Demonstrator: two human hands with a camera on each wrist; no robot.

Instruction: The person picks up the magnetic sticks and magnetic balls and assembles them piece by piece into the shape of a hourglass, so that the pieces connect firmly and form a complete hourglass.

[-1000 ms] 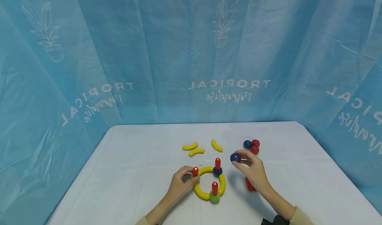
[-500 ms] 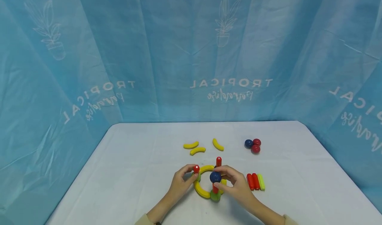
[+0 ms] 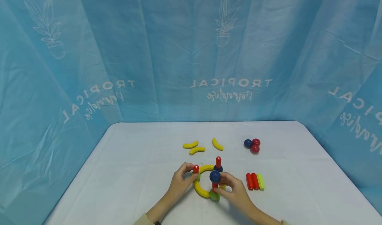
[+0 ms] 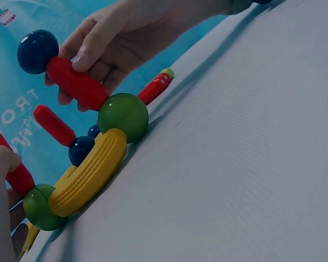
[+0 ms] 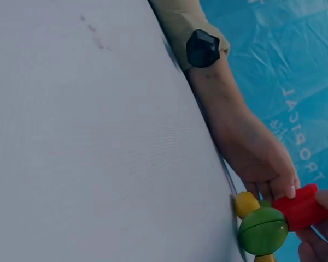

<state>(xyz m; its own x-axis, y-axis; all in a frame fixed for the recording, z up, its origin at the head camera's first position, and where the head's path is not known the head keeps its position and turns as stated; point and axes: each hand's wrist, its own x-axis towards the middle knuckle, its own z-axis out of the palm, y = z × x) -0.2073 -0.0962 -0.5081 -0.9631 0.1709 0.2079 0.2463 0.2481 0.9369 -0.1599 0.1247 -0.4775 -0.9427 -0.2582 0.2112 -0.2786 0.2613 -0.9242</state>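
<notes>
A ring of yellow curved pieces (image 3: 201, 189) joined by balls lies on the table, with red sticks standing up from it. My left hand (image 3: 179, 182) holds the ring's left red stick (image 4: 21, 177), which rises from a green ball (image 4: 42, 207). With thumb and fingers, my right hand (image 3: 235, 191) grips the front red stick (image 4: 76, 82), set in another green ball (image 4: 123, 117). On the tip of this stick sits a dark blue ball (image 3: 215, 176). The back red stick (image 3: 218, 162) stands free in a blue ball (image 3: 218, 169).
Three small yellow curved pieces (image 3: 197, 150) lie behind the ring. A blue ball (image 3: 248, 143) and two red balls (image 3: 255, 149) cluster at the back right. Two red sticks (image 3: 252, 181) and a light green stick (image 3: 260, 182) lie right of my right hand.
My right hand has brought the blue ball leftward onto the front red stick, and its fingers have moved down from the ball to that stick. My left hand has kept its place.
</notes>
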